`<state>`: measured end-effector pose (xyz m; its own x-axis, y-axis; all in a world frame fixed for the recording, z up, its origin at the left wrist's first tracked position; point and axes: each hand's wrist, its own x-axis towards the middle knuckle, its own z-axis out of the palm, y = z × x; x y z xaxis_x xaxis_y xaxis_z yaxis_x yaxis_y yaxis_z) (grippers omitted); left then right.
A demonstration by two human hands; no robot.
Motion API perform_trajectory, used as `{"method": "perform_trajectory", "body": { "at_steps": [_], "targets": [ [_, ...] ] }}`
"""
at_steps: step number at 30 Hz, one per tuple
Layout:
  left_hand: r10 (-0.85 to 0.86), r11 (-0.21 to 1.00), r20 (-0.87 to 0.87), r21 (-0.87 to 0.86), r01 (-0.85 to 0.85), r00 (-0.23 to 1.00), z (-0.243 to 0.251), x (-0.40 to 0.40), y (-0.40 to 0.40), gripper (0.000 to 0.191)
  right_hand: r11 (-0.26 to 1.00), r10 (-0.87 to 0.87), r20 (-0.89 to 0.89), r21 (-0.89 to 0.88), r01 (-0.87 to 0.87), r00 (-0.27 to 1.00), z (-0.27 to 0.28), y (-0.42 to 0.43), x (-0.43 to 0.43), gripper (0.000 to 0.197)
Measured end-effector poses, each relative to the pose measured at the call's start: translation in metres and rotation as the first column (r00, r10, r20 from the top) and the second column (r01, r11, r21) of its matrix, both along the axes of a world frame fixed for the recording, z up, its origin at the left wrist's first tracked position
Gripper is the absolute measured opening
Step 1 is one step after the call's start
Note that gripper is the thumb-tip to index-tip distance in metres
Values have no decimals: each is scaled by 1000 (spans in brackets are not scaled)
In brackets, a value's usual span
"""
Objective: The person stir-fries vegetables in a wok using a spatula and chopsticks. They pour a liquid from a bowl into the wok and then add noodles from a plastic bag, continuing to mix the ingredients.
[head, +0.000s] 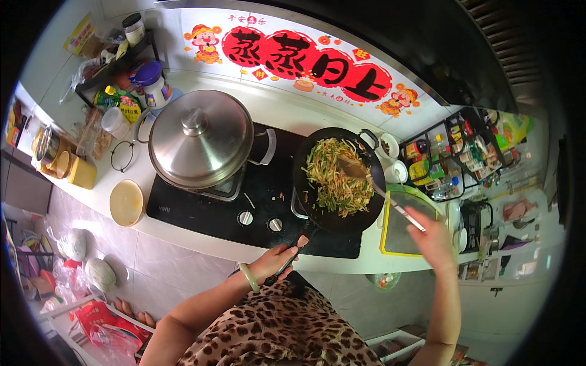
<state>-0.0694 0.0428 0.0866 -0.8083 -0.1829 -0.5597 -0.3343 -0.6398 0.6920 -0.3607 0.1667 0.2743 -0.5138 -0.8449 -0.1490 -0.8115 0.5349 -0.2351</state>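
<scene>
A black wok (355, 223) sits over the right burner of the gas hob (201, 219). Shredded food with green and pale strips (341, 183) fills much of it. My left hand (274, 263), with a pale bangle at the wrist, grips the dark wok handle (290, 258) near the counter's front edge. In my right hand (430, 240) is the handle of a spatula (398, 206), held from the right side. Its blade lies on the food in the right half of the wok, partly covered by strips.
A lidded steel pot (201, 151) stands on the left burner. Left of the hob, an empty bowl (126, 203) rests by the counter edge. Small white cups (396, 172), a yellow-rimmed board (405, 228) and a bottle rack (453, 155) are on the right. The range hood (389, 41) hangs above.
</scene>
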Motion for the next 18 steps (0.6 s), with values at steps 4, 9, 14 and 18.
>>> {"method": "perform_trajectory", "body": {
  "at_steps": [4, 9, 14, 18],
  "targets": [
    [19, 1000, 13, 8, -19, 1000, 0, 0, 2, 41, 995, 13, -180, 97, 5, 984, 8, -42, -54, 39],
    [-12, 997, 23, 71, 10, 1000, 3, -1, 4, 44, 990, 119, 62, 66, -123, 991, -31, -86, -93, 38],
    [64, 998, -2, 21, -64, 998, 5, 2, 7, 44, 871, 489, -100, 104, -480, 866, -36, -58, -34, 39],
    [11, 1000, -4, -16, -12, 1000, 8, 1, 4, 40, 792, 604, -386, 198, -577, 697, -20, 2, -18, 47]
  ]
}}
